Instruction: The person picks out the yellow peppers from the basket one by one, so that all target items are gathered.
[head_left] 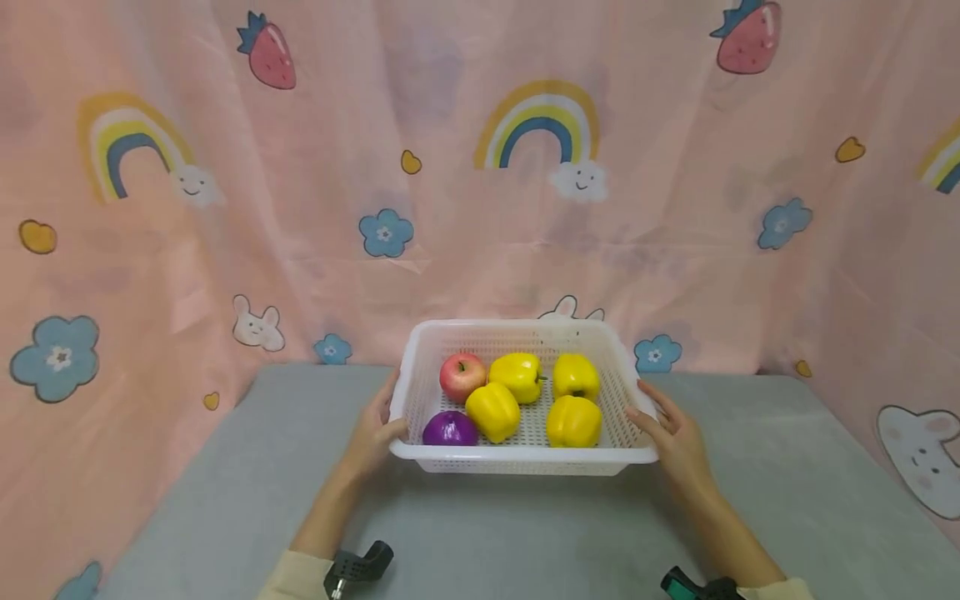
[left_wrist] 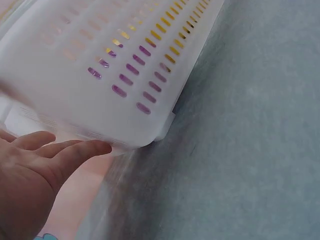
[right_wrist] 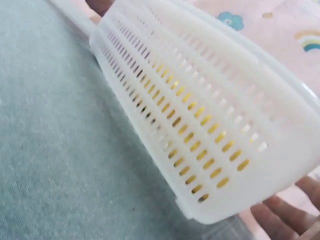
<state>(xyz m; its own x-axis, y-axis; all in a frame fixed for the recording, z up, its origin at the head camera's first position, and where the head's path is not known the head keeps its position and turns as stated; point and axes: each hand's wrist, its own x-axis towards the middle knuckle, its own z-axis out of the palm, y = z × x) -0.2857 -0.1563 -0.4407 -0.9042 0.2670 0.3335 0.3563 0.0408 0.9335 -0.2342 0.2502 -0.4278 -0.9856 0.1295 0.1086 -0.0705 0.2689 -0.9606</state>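
Note:
A white plastic basket (head_left: 525,461) with slotted walls is in the middle of the head view, low over the table. My left hand (head_left: 372,432) grips its left end, thumb at the rim. At the opposite end my right hand (head_left: 678,442) holds the rim the same way. Inside lie a red apple (head_left: 462,377), a shiny purple onion (head_left: 451,429) and several yellow bell peppers (head_left: 492,412). In the left wrist view, the fingers (left_wrist: 85,150) reach along the end wall; the right wrist view shows fingers (right_wrist: 280,217) at the basket's other lower corner.
A grey table (head_left: 517,533) lies under the basket. Behind it and along both sides hangs a pink curtain (head_left: 480,275) printed with rainbows, flowers and rabbits. Dark wrist devices (head_left: 358,565) are strapped at both sleeves.

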